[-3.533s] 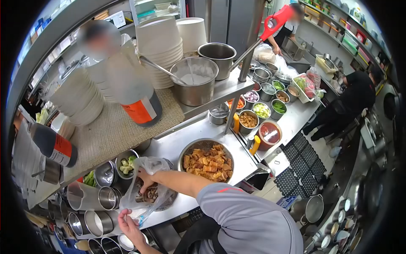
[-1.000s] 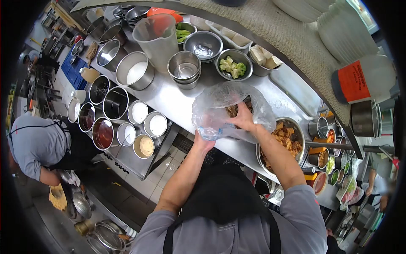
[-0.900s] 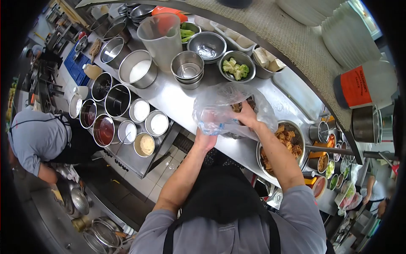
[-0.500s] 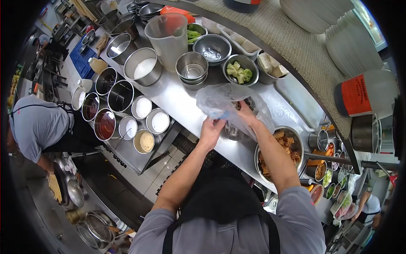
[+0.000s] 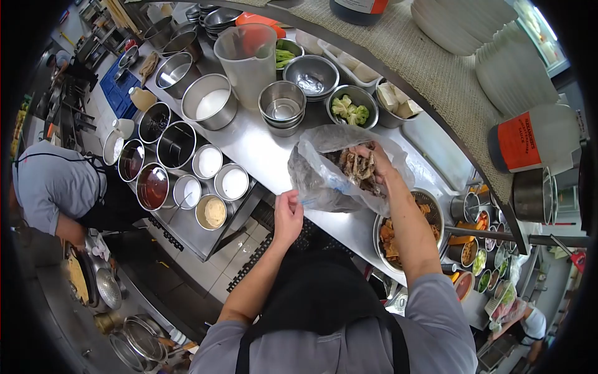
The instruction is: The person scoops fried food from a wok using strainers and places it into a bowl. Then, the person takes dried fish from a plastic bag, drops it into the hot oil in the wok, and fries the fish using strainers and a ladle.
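A clear plastic bag (image 5: 317, 181) with faint blue print lies spread open on the steel counter in front of me. At its left edge, my left hand (image 5: 288, 218) is closed, its fingertips pinching the film. My right hand (image 5: 377, 163) reaches into the mouth of the bag, fingers curled around a clump of dark brown, knobbly food pieces (image 5: 356, 165); their exact kind is unclear. Beneath my right forearm stands a perforated metal colander (image 5: 441, 232) with orange-brown fried-looking pieces (image 5: 391, 244) in it, partly hidden by the arm.
Behind the bag are a bowl of broccoli (image 5: 351, 112), stacked steel bowls (image 5: 283, 103) and a tall plastic jug (image 5: 245, 65). Pots of sauce and white powder (image 5: 235, 182) stand left. A shelf (image 5: 436, 68) overhangs the counter. A co-worker (image 5: 59, 187) works at a pan on the left.
The bag has opened wide, and the brown pieces now show in its mouth. My left hand has moved left and down; my right hand has gone deeper into the bag, gripping the pieces.
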